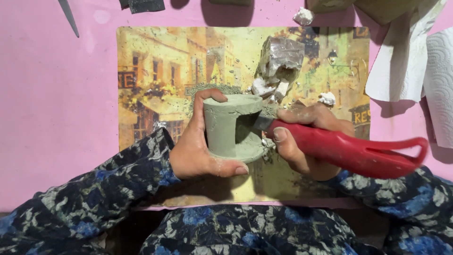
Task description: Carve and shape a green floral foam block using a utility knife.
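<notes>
Grey-green clay, still soft-looking, is forming the hat-shaped piece [233, 126] at the middle of the view, a cylinder on a flared brim with a notch being cut in its side. The left hand [198, 146] is wrapping around it from nine o'clock, thumb under the brim and index finger hooking over the top rim, closed firmly on the piece. The right hand [302, 137] is closing fully around the red-handled knife [349, 150], coming in from three o'clock with the blade [262, 123] entering the notch.

The risks, as I judge them: the blade is working close to the left fingers, so a slip could nick them; too tight a squeeze could dent the wall; a heavy cut could tear the thin brim.

Beneath, the placemat [155, 85] is showing a painted yellow street scene with small dark shop signs at its nine and three o'clock edges. At one o'clock a torn foil-wrapped block of white clay [279, 61] is lying open, crumbs beside it. Farther at two o'clock, white paper towels [415, 66] are resting on the pink table [52, 104]; a grey blade tip [69, 16] is showing at eleven o'clock.
</notes>
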